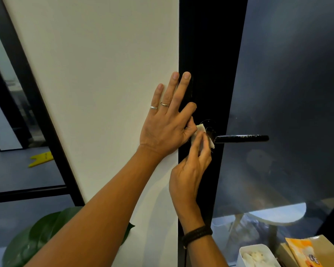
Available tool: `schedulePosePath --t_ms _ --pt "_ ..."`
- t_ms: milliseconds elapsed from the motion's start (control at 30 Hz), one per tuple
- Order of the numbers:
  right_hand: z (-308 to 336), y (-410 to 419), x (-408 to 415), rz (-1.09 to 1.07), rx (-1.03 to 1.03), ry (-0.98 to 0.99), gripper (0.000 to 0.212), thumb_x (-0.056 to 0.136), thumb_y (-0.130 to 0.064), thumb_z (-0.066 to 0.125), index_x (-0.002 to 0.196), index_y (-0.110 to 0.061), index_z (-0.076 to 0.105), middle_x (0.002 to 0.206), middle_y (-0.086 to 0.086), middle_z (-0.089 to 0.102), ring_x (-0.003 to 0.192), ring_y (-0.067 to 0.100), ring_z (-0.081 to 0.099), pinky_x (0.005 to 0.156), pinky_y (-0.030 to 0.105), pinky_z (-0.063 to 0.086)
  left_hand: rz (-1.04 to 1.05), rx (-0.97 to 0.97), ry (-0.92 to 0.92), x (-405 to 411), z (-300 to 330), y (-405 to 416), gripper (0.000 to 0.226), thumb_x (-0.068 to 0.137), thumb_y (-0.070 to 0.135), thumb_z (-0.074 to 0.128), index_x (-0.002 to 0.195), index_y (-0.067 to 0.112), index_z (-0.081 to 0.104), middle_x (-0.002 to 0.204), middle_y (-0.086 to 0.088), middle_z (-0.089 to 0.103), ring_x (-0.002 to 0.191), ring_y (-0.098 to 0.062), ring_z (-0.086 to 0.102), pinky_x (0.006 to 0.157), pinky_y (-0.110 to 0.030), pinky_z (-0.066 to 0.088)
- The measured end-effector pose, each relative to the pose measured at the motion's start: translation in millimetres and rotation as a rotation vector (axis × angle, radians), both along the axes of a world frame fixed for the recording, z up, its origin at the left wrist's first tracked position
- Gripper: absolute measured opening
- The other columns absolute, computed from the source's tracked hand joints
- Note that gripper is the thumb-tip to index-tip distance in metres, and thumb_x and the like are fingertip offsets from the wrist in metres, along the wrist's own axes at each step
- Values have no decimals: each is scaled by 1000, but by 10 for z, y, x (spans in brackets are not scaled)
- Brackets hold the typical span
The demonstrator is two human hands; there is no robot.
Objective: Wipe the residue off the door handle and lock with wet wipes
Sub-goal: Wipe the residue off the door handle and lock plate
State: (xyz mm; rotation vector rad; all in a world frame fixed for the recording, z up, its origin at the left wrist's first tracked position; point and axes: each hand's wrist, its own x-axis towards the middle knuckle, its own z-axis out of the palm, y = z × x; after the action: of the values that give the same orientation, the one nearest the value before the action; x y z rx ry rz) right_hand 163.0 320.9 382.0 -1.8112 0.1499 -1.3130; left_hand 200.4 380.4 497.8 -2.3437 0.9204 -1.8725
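A black lever door handle (241,138) juts right from the black door frame (206,54), with pale specks of residue along its top. Its round base plate (209,125) is half covered. My right hand (191,166) pinches a folded white wet wipe (201,132) and presses it on the base of the handle. My left hand (166,120) lies flat with straight fingers on the white wall and the frame's edge, just left of the handle. The lock itself is hidden behind my hands.
Dark glass door panel (287,83) fills the right. At the lower right stand a white tub of used wipes (256,255) and an orange wipe packet (305,253) on a box. A green plant leaf (37,237) sits lower left; a yellow object (41,158) lies on the floor.
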Motion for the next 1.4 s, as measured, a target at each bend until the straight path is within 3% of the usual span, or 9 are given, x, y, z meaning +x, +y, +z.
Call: schedulePosePath --t_ms 100,233,300,467,600,833,967,1133,1400 --pt "-22 4 -68 87 -33 85 83 98 14 49 167 -16 14 176 -5 10 161 21 13 129 32 17 15 0 9 6 -2 9 29 107 37 45 111 21 69 171 -21 28 161 -41 21 133 -55 14" --pt "84 41 -124 319 9 165 88 104 -35 50 166 -26 -12 174 -14 -17 159 5 -16 128 36 2 -3 3 16 5 -8 15 30 108 39 46 111 21 70 171 -21 28 161 -42 21 132 -56 17" --pt "122 63 -117 337 18 190 94 99 -44 50 164 -27 -17 172 -14 -23 158 6 -21 129 41 3 -9 -1 15 3 -1 12 31 108 40 46 111 21 70 171 -21 29 160 -42 23 132 -57 18" --pt "210 76 -114 341 94 148 109 93 -12 71 167 -24 -8 174 -10 -12 163 18 -4 129 50 24 -19 -9 19 -13 5 2 40 111 46 40 111 21 71 170 -21 31 160 -43 24 132 -56 17" --pt "354 -17 -82 392 94 116 125 76 7 69 166 -33 -8 173 -8 -14 162 19 1 124 52 36 -35 -29 25 -60 9 -26 55 112 48 24 107 20 72 169 -21 34 159 -42 26 131 -56 19" --pt "33 -22 -117 309 -35 100 89 104 -21 58 167 -20 -5 176 -9 -9 162 9 -8 132 46 10 -3 -13 5 6 -9 -5 30 107 39 47 110 21 72 169 -21 33 159 -43 26 131 -55 17" --pt "86 -139 -108 206 -93 89 67 110 -25 43 168 -19 10 175 -4 3 161 16 13 129 41 25 -5 -15 1 7 0 3 28 106 38 49 110 20 71 169 -21 33 159 -43 26 132 -55 18" --pt "33 -262 -177 87 -130 96 58 108 -32 46 162 -17 33 157 4 33 135 20 49 104 32 51 -11 -26 2 18 -9 -4 25 105 35 52 111 21 71 169 -21 33 159 -43 27 131 -55 19" --pt "-5 -408 -166 138 -43 107 64 103 -26 53 162 -18 29 162 5 30 145 21 41 114 37 44 0 -14 7 25 -10 3 24 103 35 52 111 21 70 170 -21 31 159 -42 25 132 -55 19"
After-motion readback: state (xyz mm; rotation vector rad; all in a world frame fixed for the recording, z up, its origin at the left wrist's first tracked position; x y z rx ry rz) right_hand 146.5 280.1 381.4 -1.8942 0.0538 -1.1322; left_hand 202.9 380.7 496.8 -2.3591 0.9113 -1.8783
